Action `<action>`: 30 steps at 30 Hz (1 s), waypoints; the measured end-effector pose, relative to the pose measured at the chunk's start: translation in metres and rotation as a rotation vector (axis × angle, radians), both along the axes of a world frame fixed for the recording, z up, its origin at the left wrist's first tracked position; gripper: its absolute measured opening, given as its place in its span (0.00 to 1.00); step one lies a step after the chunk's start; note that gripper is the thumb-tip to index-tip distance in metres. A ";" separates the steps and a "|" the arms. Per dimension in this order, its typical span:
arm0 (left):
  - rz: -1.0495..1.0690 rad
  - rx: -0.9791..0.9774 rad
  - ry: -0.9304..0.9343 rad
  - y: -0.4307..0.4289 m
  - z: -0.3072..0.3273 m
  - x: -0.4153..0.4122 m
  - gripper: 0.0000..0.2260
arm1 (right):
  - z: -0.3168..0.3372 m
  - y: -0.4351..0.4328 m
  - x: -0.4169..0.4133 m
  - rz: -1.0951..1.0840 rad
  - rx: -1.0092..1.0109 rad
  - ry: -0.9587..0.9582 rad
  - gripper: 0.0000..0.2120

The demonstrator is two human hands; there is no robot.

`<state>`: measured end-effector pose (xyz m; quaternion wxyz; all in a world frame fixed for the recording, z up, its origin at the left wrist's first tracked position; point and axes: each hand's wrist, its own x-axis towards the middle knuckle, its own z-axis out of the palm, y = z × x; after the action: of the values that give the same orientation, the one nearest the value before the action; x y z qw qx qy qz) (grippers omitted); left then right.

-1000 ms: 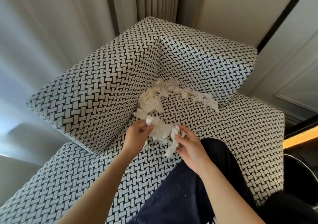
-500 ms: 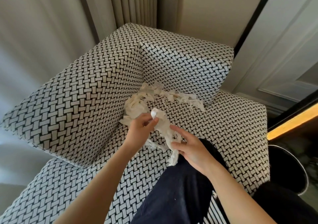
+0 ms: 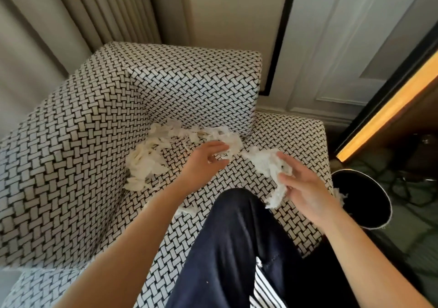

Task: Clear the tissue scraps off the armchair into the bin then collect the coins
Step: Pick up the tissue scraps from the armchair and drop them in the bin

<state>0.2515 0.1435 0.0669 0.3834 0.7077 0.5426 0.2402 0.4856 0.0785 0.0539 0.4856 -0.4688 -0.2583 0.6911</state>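
Head camera showed the right hand [image 3: 305, 189] gripping a tissue clump [image 3: 270, 170] near the bin [image 3: 369, 208] on the right. The left hand [image 3: 203, 163] hovered open-fingered by scraps [image 3: 147, 158] heaped in the far corner of the armchair [image 3: 71, 165], with a knee [image 3: 237, 236] on the seat.

On armchair [image 3: 71, 165] seat, tissue scraps [image 3: 151, 156] lie by back corner; bin [image 3: 362, 198] stands just R of armchair.
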 end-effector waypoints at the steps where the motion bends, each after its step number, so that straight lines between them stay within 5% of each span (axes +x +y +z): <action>1: -0.030 0.003 0.021 0.005 0.001 0.014 0.17 | -0.004 -0.002 0.015 -0.046 -0.006 0.029 0.28; 6: -0.197 -0.003 0.099 0.022 -0.001 0.070 0.17 | -0.029 -0.011 0.074 -0.173 -0.007 0.110 0.42; 23: -0.646 -0.101 0.153 0.039 -0.046 0.325 0.19 | -0.081 -0.034 0.247 -0.519 -0.251 -0.039 0.28; 30: -0.683 -0.241 0.099 0.028 -0.061 0.358 0.21 | -0.109 -0.015 0.278 -0.688 -0.364 0.185 0.25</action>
<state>0.6091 0.1714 0.0055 0.4955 0.8086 0.3173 -0.0022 0.7637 0.0636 -0.0547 0.6190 -0.5422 0.0851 0.5618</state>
